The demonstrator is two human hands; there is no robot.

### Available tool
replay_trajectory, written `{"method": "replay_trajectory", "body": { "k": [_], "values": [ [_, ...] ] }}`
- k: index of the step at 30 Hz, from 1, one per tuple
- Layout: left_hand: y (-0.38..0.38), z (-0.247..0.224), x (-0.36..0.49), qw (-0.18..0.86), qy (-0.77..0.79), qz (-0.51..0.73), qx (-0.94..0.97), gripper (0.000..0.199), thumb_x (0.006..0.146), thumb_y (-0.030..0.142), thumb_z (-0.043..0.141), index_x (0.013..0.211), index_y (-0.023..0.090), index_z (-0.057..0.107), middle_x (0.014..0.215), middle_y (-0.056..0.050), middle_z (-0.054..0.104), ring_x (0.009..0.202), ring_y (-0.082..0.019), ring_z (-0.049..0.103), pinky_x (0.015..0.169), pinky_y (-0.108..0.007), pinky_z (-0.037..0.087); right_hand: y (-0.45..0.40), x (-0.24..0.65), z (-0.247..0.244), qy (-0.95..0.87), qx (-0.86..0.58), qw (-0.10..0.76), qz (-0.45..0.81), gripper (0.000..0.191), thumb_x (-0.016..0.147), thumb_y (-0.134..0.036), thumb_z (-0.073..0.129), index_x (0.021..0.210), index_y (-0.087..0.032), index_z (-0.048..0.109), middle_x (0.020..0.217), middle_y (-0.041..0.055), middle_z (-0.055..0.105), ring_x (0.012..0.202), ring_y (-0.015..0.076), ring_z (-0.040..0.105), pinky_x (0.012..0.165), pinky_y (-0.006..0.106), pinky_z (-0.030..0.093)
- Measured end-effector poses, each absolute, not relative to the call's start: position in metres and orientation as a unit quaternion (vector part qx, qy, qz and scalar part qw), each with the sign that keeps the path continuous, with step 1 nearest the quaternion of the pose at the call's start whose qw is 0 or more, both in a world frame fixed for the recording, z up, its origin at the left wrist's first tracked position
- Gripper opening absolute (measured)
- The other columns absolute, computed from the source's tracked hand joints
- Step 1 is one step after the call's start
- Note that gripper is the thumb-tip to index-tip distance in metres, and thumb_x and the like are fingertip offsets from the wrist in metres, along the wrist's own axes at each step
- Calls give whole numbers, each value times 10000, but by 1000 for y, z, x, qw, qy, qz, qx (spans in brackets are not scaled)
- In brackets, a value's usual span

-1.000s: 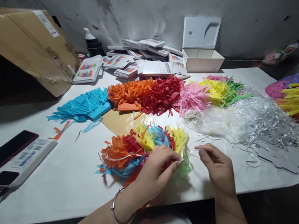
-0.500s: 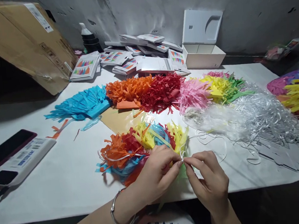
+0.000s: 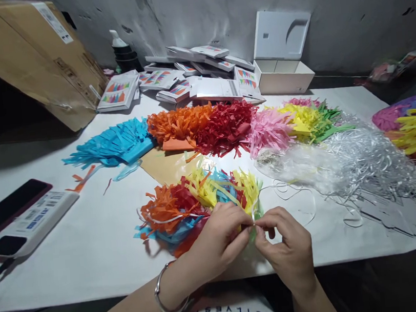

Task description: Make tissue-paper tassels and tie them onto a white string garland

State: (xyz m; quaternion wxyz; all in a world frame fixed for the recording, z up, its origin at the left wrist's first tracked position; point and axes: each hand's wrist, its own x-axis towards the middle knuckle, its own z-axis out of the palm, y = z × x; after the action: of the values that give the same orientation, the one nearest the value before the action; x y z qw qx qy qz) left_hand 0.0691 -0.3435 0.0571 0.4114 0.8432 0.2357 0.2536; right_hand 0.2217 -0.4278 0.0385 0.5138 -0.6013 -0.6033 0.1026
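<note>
String point(image 3: 253, 214) sits just right of the lower centre of the frame, grasped in a fingertip pinch by both my left hand point(image 3: 220, 235) and my right hand point(image 3: 290, 248), which all but meet there, so neither is clearly nearer. From that pinch its short visible stretch runs up the frame, its long axis close to upright, near the right end of the tassels point(image 3: 203, 190); these lie mostly to the upper left of my grip, partly hidden behind my left hand, and how they join the string I cannot tell.
</note>
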Motion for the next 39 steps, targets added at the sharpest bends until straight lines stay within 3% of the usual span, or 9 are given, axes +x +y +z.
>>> {"method": "replay_trajectory", "body": {
  "k": [5,11,19,23,31,39],
  "values": [
    [-339,52,69,496,234,244,800,152,950,237,535,834,195,624,764,-5,600,730,-161,532,705,-300,396,-423,224,34,-510,-592,554,288,122,797,-121,635,708,-203,625,683,-17,566,617,124,517,524,224,400],
    [-339,50,67,474,235,261,807,115,949,219,555,855,202,620,797,-3,623,758,-161,549,731,-305,393,-420,226,25,-454,-578,581,351,110,793,-180,659,687,-193,638,673,-15,575,636,130,521,571,236,421],
    [-345,48,69,301,228,317,870,74,934,157,554,884,195,595,802,-18,646,797,-190,520,802,-360,353,-422,223,28,-460,-590,582,319,119,833,-166,654,719,-196,644,701,-11,578,670,137,533,599,242,429],
    [-343,47,68,362,240,315,844,85,934,161,559,866,197,596,791,-7,627,784,-175,524,784,-332,374,-424,222,30,-497,-573,584,288,104,876,-175,656,780,-215,667,749,-4,614,714,147,574,637,254,459],
    [-339,46,67,469,257,285,795,126,936,209,562,818,192,600,766,8,600,741,-152,522,707,-282,392,-425,219,30,-605,-571,545,103,160,889,-98,627,973,-219,691,862,32,634,796,171,597,696,291,504],
    [-339,52,66,471,262,259,801,123,928,207,587,810,189,618,766,9,620,734,-151,541,701,-282,395,-423,217,32,-618,-576,529,76,125,887,-93,602,860,-213,626,801,19,591,775,171,562,685,295,479]
  ]
}}
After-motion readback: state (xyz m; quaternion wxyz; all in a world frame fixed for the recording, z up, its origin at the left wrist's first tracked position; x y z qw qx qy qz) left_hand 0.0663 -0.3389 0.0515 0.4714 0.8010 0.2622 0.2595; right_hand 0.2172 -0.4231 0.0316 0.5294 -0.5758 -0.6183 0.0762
